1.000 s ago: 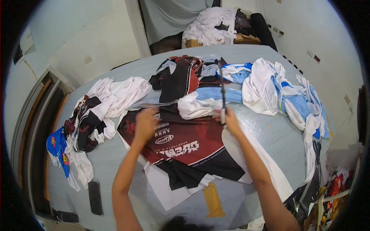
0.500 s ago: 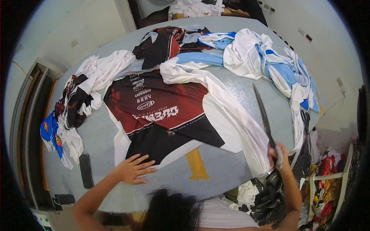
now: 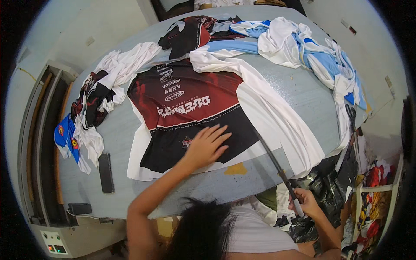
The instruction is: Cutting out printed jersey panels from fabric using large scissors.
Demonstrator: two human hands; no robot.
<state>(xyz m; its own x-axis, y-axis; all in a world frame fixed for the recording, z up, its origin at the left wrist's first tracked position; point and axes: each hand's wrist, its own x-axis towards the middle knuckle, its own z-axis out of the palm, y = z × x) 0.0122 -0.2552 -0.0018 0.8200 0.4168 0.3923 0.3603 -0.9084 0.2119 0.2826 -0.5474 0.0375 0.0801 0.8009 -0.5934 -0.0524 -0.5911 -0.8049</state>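
A dark red and black printed jersey panel [image 3: 173, 97] with white margins lies spread over the table. My left hand [image 3: 206, 147] rests flat on its black lower part, fingers spread. My right hand [image 3: 304, 203], at the table's near right edge, is closed around the grey-wrapped handle of long, dark scissors [image 3: 271, 157]. Their blades point up and left, the tip at the panel's right edge where black meets white. A long white cloth strip [image 3: 281, 125] runs down the panel's right side, past the blades. Whether the blades are apart cannot be made out.
Crumpled white cloth [image 3: 130, 63], dark printed pieces [image 3: 188, 37] and light-blue and white garments [image 3: 323, 60] ring the table's far side. A black oblong object [image 3: 105, 173] lies at left. Black plastic bags [image 3: 329, 186] and a rack of coloured cloth [image 3: 375, 190] stand at right.
My left hand has slid right and up onto the black part, now smoothed flatter. My right hand has come down and left, swinging the scissors over to the panel's right edge.
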